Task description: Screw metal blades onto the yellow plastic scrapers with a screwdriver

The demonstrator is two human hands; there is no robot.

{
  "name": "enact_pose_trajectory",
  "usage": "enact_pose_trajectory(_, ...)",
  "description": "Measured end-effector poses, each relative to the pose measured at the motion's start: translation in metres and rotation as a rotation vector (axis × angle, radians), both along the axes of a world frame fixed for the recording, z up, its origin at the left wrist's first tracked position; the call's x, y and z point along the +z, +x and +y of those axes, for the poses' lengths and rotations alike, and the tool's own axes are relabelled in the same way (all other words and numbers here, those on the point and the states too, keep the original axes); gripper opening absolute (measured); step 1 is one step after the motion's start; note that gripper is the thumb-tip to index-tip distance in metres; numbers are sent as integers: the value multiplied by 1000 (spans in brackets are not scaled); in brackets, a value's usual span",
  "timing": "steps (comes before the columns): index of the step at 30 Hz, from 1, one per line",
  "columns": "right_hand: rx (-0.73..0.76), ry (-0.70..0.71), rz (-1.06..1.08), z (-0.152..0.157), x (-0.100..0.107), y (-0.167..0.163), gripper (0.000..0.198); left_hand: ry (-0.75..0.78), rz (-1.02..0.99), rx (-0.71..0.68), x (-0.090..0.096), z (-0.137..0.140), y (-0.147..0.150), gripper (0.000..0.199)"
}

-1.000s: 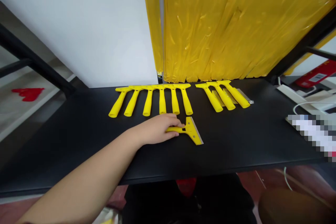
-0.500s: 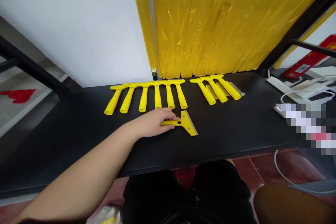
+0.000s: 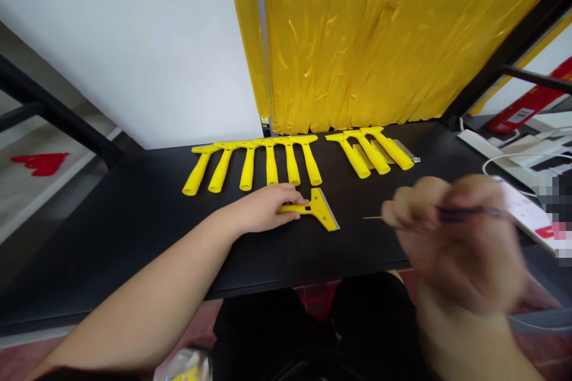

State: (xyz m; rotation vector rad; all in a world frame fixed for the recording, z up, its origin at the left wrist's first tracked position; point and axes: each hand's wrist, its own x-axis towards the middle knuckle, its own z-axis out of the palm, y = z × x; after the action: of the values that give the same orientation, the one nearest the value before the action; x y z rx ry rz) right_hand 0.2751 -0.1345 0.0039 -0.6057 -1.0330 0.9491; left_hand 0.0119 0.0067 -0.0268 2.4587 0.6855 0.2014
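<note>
My left hand (image 3: 263,208) is closed around the handle of a yellow scraper (image 3: 322,209) lying on the black table. The scraper's head points right, with a pale blade along its edge and two small screws in its face. Over the table's right part, my right hand (image 3: 460,244) is blurred and closed on a screwdriver (image 3: 471,212) with a dark handle. Its thin shaft points left toward the scraper, apart from it. Behind my left hand lies a row of several yellow scraper handles (image 3: 246,166).
Three more yellow handles (image 3: 357,158) lie at the back right, clear plastic pieces among them. A phone (image 3: 525,208), white boxes and cables occupy the right side. Yellow wrapping (image 3: 348,41) and a white panel (image 3: 134,41) stand behind the black table (image 3: 147,208).
My right hand has come into view from the lower right, holding the screwdriver. My left hand still holds the scraper in the same place. The view has shifted slightly.
</note>
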Motion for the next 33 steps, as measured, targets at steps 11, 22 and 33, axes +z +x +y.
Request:
enact_pose_trajectory(11, 214, -133, 235, 45, -32, -34, 31, 6, 1, 12, 1, -1, 2, 28)
enact_pose_trajectory(22, 207, -178, 136, 54, -44, -47, 36, 16, 18, 8, 0, 0, 2, 29)
enact_pose_trajectory(33, 162, -164, 111, 54, -43, -49, 36, 25, 17, 7, 1, -1, 2, 26)
